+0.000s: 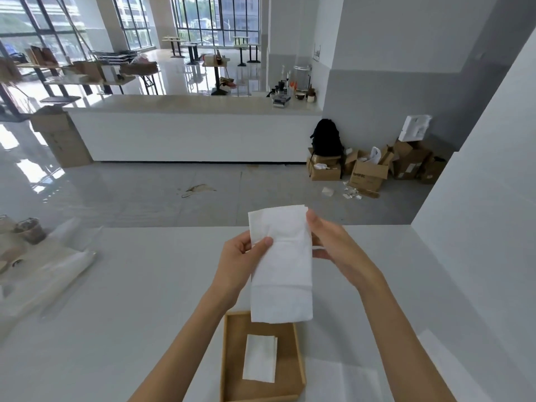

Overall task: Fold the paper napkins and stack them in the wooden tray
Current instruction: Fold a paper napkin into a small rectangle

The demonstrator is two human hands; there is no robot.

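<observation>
A white paper napkin point(281, 265), folded into a long strip, hangs in the air above the white table. My left hand point(240, 262) pinches its upper left edge and my right hand point(333, 245) grips its upper right edge. Its lower end dangles just over the far rim of a wooden tray point(232, 358) at the table's near edge. One folded napkin point(259, 358) lies flat inside the tray.
Flat unfolded napkins point(342, 378) lie on the table right of the tray. Plastic-wrapped packs point(58, 274) and cups point(29, 230) sit at the far left. A white wall point(478, 227) borders the table on the right.
</observation>
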